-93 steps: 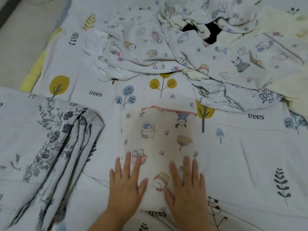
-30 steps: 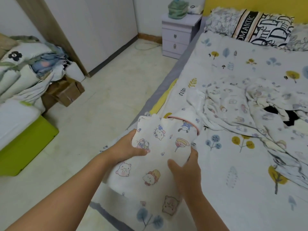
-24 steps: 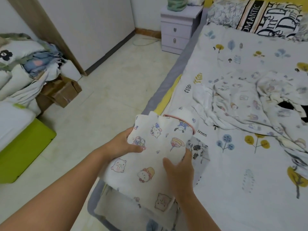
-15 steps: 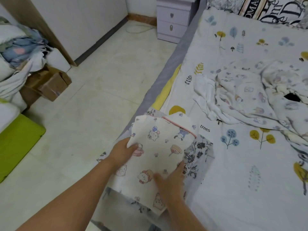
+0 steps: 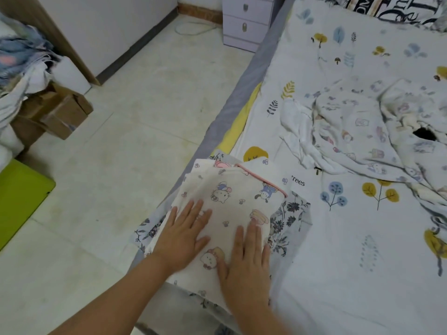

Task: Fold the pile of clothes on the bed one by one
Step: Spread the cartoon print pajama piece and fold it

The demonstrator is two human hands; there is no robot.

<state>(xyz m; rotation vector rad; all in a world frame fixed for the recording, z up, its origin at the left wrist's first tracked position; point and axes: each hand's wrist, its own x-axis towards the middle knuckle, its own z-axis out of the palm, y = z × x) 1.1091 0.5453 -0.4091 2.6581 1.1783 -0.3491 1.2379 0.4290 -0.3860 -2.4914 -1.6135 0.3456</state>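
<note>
A folded white garment with cartoon prints and pink trim (image 5: 232, 201) lies on top of a folded grey floral cloth (image 5: 290, 218) at the bed's left edge. My left hand (image 5: 183, 235) rests flat on the garment's left side, fingers straight. On its lower right part my right hand (image 5: 249, 259) presses flat. A crumpled pile of white cartoon-print clothes (image 5: 358, 131) lies further up the bed to the right.
The bed sheet with tree prints (image 5: 362, 238) stretches right and ahead. A lilac nightstand (image 5: 246, 22) stands at the bed's head, by patterned pillows (image 5: 396, 8). On the floor to the left are cardboard boxes (image 5: 58, 112), heaped laundry (image 5: 19, 59) and a green box (image 5: 17, 199).
I lifted the folded garment off the middle of the bed, carried it left and laid it on the floral cloth. Both hands let go of its edges and now lie flat on it.
</note>
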